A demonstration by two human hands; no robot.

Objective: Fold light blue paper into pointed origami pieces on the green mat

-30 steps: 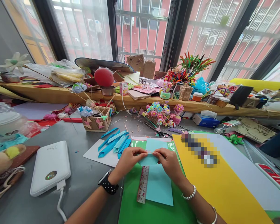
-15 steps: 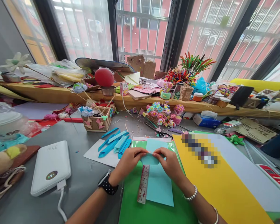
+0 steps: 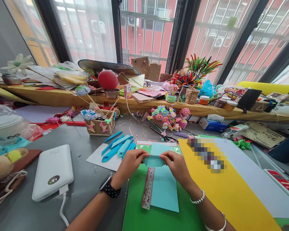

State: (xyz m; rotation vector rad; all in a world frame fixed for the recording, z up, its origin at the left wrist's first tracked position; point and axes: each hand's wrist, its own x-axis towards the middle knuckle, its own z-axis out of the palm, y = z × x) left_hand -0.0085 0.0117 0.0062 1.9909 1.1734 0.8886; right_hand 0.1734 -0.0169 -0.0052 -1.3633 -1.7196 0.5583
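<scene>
Between my two hands is a small folded piece of light blue paper (image 3: 154, 160), held up above the green sheet (image 3: 141, 218). My left hand (image 3: 134, 160) pinches its left end between thumb and fingers. At the right end, my right hand (image 3: 174, 162) pinches it in the same way. Below the hands lies a larger light blue sheet (image 3: 165, 192), with a patterned ruler (image 3: 148, 189) along its left edge. More light blue paper (image 3: 159, 148) shows just behind the folded piece. To the left, several folded blue paper strips (image 3: 120, 146) rest on a white sheet (image 3: 95, 156).
A white power bank (image 3: 53, 170) with a cable lies at left. Yellow paper (image 3: 214, 189) covers the right side. Behind stand a cardboard box (image 3: 100, 126) with sticks and a bunch of crocheted flowers (image 3: 162, 116). Craft supplies crowd the ledge (image 3: 130, 103) by the window.
My hands have moved slightly apart along the folded paper, so more of its upper edge shows between them. The ruler and the larger blue sheet stay in place.
</scene>
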